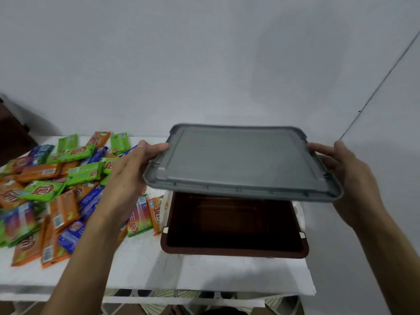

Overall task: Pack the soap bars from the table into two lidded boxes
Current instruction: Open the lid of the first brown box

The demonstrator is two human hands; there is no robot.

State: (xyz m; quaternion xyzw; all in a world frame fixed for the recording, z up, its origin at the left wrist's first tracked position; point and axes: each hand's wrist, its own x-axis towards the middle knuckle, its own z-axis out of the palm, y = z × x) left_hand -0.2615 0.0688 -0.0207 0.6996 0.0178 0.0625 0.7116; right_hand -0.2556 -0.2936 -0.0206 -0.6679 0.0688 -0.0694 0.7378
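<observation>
Brown box (234, 252) sat empty by the table's (204, 271) right edge; just above, left hand (127, 176) and right hand (350, 173) each gripped a side of the grey lid (241, 160), held clear, likely to free the opening. Soaps (45, 189) lay heaped along the left edge

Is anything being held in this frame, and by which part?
The grey lid, held above the open brown box: left hand holds its left edge, right hand its right edge.
</observation>
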